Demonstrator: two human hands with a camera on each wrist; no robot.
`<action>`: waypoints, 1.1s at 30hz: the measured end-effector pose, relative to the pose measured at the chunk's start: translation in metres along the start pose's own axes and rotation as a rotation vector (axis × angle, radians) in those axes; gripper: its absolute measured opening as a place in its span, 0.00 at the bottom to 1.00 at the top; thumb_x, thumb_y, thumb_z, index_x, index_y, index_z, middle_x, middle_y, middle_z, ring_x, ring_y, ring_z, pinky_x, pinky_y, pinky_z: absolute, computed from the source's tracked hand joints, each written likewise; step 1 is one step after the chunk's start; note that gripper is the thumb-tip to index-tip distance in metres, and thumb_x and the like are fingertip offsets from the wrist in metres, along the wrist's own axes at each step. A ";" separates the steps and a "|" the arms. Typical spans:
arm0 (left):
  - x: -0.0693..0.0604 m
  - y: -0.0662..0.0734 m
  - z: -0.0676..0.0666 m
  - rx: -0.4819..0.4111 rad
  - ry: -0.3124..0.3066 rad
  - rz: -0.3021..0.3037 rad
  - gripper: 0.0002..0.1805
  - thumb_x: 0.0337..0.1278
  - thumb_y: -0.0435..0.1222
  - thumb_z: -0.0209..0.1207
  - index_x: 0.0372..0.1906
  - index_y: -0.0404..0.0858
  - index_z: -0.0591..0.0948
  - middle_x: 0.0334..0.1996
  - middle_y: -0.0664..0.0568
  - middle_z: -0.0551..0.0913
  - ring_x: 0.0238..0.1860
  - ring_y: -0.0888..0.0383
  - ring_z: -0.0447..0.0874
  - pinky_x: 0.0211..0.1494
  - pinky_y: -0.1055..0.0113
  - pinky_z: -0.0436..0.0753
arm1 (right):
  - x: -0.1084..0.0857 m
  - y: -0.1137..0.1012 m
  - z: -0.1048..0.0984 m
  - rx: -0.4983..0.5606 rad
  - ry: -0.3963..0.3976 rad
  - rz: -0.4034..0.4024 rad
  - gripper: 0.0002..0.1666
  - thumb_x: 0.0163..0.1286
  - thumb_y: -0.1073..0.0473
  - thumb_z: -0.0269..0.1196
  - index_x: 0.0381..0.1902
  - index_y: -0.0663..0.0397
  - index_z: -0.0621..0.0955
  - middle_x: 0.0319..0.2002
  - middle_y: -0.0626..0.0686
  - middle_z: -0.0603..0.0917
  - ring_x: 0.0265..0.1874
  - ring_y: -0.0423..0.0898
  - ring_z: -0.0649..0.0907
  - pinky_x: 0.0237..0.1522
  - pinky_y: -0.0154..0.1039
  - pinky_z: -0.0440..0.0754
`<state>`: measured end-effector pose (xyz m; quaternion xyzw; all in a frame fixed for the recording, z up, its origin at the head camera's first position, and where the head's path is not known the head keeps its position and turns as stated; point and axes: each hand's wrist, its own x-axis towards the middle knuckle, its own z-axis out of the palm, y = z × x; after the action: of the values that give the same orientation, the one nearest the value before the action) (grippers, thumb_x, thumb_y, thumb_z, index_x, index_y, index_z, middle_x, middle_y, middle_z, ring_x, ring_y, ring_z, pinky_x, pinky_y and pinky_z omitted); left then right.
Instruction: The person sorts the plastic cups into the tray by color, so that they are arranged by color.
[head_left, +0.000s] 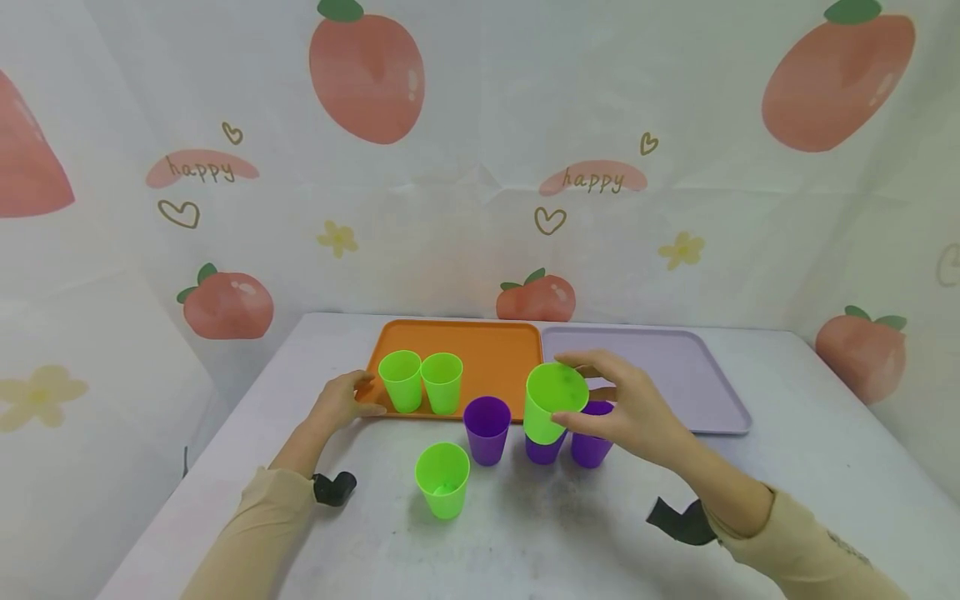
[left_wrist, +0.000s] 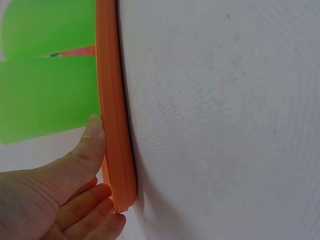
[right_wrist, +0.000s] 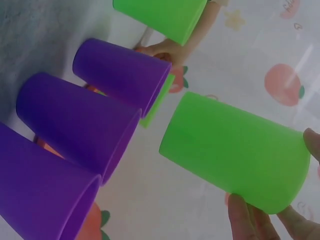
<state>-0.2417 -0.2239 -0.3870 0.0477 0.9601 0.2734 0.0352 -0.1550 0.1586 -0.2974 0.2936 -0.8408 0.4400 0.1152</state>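
My right hand [head_left: 637, 408] holds a green cup [head_left: 553, 404] by its rim, between thumb and fingers. The cup hangs tilted above the table, partly hiding two purple cups: a middle one [head_left: 544, 451] and a right one [head_left: 592, 448]. Further left stands another purple cup [head_left: 487, 432], upright. In the left wrist view, my left hand [left_wrist: 65, 190] grips the corner of the orange tray [left_wrist: 114, 125], its thumb on the front rim and its fingers round the side. Two green cups, one left [head_left: 401, 382] and one right [head_left: 442, 383], stand on that tray near this hand.
One more green cup [head_left: 442, 482] stands on the white table [head_left: 525, 550], closer to me than the purple row. A pale lilac tray [head_left: 697, 379] lies to the right of the orange one. Behind the table hangs a fruit-printed cloth [head_left: 465, 183].
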 end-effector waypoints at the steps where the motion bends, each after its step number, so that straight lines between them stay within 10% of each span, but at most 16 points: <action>1: 0.000 0.000 0.000 0.001 0.000 0.001 0.38 0.46 0.39 0.68 0.61 0.25 0.68 0.58 0.30 0.72 0.60 0.33 0.68 0.64 0.43 0.69 | 0.001 0.000 -0.001 -0.008 -0.004 0.004 0.34 0.49 0.61 0.73 0.55 0.57 0.76 0.49 0.54 0.81 0.44 0.47 0.81 0.40 0.31 0.85; 33: 0.000 0.003 -0.001 0.006 -0.013 -0.026 0.37 0.48 0.38 0.67 0.61 0.25 0.68 0.59 0.30 0.72 0.61 0.34 0.67 0.65 0.43 0.68 | 0.053 0.026 -0.020 -0.041 -0.164 0.099 0.33 0.49 0.59 0.73 0.56 0.58 0.77 0.42 0.56 0.76 0.46 0.52 0.78 0.43 0.41 0.85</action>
<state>-0.2416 -0.2218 -0.3848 0.0371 0.9612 0.2698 0.0447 -0.2145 0.1653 -0.2790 0.2841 -0.8697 0.4025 0.0300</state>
